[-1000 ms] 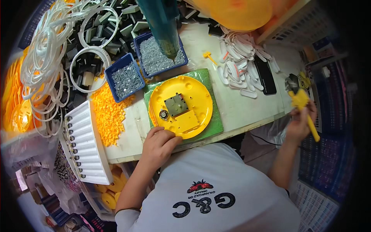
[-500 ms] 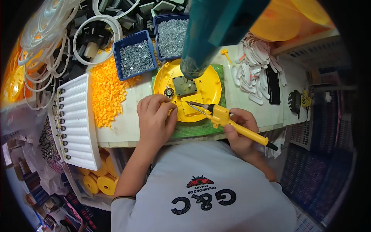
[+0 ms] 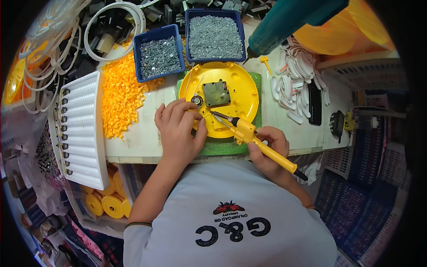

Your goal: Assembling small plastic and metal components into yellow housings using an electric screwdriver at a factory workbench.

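My right hand (image 3: 272,143) is closed round the handle of a yellow soldering gun (image 3: 243,131). The gun's tip and thin metal feed tube point left and up, over the inside of a round yellow plastic housing (image 3: 245,95). Inside the housing sit a grey gearbox (image 3: 216,93), a small round speaker-like part (image 3: 197,101) and a raised yellow panel (image 3: 223,111). My left hand (image 3: 180,129) rests at the housing's near left edge, thumb and fingers drawn together close to the gun's tip. Whatever they pinch is too small to make out.
A green mat (image 3: 218,147) lies under the housing. Behind stand two blue bins of small metal parts (image 3: 215,38) (image 3: 159,58). Orange pieces (image 3: 119,98) and a white foam tray (image 3: 82,129) lie left, white parts (image 3: 293,89) right. A teal power screwdriver (image 3: 284,26) hangs overhead.
The hanging screwdriver now appears farther right and higher, uncovering the far bin and the housing's back. The soldering gun's tip has moved slightly left and up, closer to my left fingers.
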The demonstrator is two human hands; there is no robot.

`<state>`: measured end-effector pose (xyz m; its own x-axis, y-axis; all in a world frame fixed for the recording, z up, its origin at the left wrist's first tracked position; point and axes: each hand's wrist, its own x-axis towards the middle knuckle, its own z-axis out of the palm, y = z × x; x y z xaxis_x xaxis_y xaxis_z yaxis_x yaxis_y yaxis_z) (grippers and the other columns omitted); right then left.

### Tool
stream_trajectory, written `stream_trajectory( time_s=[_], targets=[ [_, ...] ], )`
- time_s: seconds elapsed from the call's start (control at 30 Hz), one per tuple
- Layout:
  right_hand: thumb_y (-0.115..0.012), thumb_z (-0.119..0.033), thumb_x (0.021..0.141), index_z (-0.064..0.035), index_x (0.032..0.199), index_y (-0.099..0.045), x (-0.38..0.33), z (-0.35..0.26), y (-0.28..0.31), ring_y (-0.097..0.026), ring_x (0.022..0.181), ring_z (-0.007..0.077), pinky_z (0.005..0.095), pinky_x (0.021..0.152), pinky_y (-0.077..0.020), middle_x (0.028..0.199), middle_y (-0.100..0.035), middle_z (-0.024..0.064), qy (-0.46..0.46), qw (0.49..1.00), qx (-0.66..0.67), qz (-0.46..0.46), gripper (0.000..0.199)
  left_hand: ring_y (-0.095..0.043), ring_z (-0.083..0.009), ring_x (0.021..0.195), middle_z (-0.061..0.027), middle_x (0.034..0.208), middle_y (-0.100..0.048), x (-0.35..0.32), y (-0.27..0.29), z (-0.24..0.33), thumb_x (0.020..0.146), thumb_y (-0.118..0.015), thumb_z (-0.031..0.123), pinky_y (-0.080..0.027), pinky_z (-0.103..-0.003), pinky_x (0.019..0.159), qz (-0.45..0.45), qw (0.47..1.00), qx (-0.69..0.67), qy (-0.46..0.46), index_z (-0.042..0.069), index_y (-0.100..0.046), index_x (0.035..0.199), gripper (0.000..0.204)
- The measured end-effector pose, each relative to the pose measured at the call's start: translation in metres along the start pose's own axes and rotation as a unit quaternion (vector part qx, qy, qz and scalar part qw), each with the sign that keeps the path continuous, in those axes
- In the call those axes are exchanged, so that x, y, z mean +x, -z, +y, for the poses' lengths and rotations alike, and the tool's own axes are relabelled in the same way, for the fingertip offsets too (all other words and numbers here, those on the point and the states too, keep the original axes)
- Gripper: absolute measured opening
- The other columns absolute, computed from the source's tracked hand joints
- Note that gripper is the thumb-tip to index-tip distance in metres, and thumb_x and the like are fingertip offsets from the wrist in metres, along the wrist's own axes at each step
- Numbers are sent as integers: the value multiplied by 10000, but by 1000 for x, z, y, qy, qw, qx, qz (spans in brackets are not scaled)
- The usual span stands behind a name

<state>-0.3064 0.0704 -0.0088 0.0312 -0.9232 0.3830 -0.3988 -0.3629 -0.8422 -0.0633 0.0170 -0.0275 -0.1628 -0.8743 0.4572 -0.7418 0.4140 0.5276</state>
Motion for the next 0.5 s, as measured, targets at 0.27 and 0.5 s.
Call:
stream_trajectory(
  time_s=[0.27,0.5],
  targets=[
    [-834,-107,817,-6,1100,-599,0,-5,4,-647,607,169,290,577,-529,759,-670,82,19,999,-36,-18,382,-574,-307,1233,-48,1126,-667,2,0,4,811,-751,117,-309,-531,1128,3,1000,5,11,113,-656,904,133],
    [-829,-97,810,6,1173,-610,4,-8,2,-648,630,168,283,602,-542,772,-676,83,24,999,-27,-10,436,-572,-301,1227,-45,1121,-668,2,-1,3,804,-755,114,-319,-516,1111,7,1000,10,10,112,-654,899,138]
  ],
)
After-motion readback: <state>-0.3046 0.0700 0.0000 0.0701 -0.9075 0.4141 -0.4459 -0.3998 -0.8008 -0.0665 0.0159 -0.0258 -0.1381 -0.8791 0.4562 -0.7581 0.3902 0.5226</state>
